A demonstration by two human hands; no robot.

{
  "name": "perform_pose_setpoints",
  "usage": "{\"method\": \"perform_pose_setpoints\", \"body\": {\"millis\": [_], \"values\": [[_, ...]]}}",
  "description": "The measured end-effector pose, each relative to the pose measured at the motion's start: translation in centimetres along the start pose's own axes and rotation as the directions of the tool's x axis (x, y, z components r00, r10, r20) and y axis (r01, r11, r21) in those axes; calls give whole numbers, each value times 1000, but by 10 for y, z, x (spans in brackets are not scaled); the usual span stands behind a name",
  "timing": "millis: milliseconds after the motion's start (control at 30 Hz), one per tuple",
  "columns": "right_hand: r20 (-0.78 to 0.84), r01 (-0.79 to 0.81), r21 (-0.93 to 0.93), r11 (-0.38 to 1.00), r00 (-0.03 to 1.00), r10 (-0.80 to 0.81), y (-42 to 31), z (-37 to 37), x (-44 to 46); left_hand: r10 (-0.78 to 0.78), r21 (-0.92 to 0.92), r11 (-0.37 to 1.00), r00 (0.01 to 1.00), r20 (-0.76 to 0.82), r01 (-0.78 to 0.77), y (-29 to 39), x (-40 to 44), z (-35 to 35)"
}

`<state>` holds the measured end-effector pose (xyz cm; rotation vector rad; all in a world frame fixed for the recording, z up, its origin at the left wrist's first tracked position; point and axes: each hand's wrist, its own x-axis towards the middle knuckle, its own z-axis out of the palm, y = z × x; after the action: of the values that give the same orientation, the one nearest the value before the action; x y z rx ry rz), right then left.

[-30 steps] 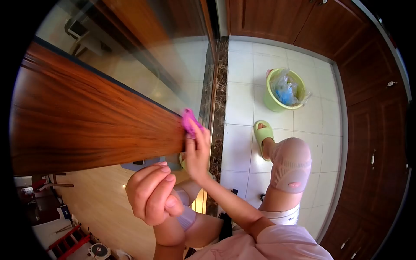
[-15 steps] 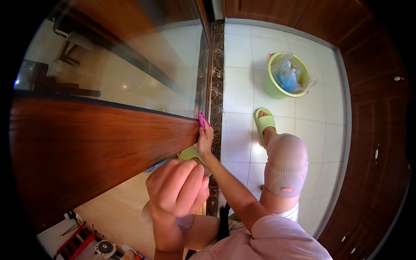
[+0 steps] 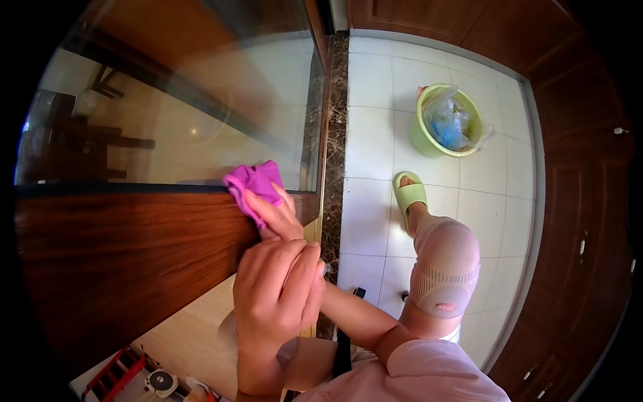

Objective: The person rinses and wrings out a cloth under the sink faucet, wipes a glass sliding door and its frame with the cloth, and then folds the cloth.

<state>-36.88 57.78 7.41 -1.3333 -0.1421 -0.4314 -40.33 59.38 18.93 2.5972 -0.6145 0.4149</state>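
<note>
My right hand (image 3: 280,218) grips a bunched purple cloth (image 3: 258,179) and presses it where the glass pane (image 3: 201,144) meets the wooden rail (image 3: 127,234) of the door. Nearer to the camera, my left hand (image 3: 276,285) is curled into a fist. It overlaps my right wrist in the view, and I cannot tell whether the two touch. Whatever the left fingers may hold is hidden.
A light green bucket (image 3: 418,134) holding plastic bags stands on the white tiles (image 3: 429,204). My foot wears a green slipper (image 3: 410,194). A dark stone threshold (image 3: 336,120) runs beside the door. Brown cabinets (image 3: 576,194) line the right. A red item (image 3: 114,375) lies lower left.
My right hand has moved left with the purple cloth, from the door's corner along the lower edge of the glass. The left fist has shifted slightly down and right.
</note>
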Motion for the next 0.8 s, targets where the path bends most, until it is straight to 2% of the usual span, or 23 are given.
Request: {"method": "perform_pose_setpoints", "body": {"millis": [67, 100, 200, 300, 333, 400, 467, 500, 567, 667, 700, 767, 800], "values": [[-20, -56, 6, 998, 998, 56, 53, -8, -8, -10, -103, 995, 1000, -11, 9, -3, -2, 7], [-39, -191, 32, 981, 981, 192, 72, -15, -11, 0, -48, 999, 999, 36, 2, -2, 2, 6], [-38, -546, 152, 824, 829, 557, 146, -42, -27, -92, 2, 996, 983, 156, 93, -1, 2, 11], [3, -661, 253, 706, 731, 683, 170, -54, -27, -161, 15, 987, 952, 261, 162, 0, 1, 16], [18, -596, 207, 776, 795, 606, 170, -51, -28, -167, 10, 985, 956, 240, 170, -2, 4, 18], [65, -447, 119, 887, 895, 442, 105, -35, -7, -191, 0, 981, 961, 198, 194, -4, 9, 21], [209, -315, -22, 949, 927, 313, 30, -23, 15, -145, 121, 984, 982, 121, 131, -7, 15, 19], [218, -223, 6, 975, 952, 217, 19, -20, 18, -115, 181, 979, 989, 91, 98, -6, 16, 17], [217, -16, 61, 998, 976, 2, 11, -12, 28, -102, 149, 984, 994, 35, 96, -4, 17, 15], [154, 3, 17, 1000, 988, -5, 59, -12, 15, -137, 47, 990, 990, 39, 135, -5, 15, 16], [205, -110, 37, 993, 974, 100, 75, -23, 19, -151, 46, 988, 986, 67, 149, -6, 17, 17], [155, -326, -7, 945, 934, 323, 119, -39, 19, -172, 107, 981, 978, 116, 160, -4, 16, 18], [157, -346, -2, 938, 926, 342, 121, -40, 19, -194, 89, 979, 974, 120, 184, -4, 16, 19]]}}
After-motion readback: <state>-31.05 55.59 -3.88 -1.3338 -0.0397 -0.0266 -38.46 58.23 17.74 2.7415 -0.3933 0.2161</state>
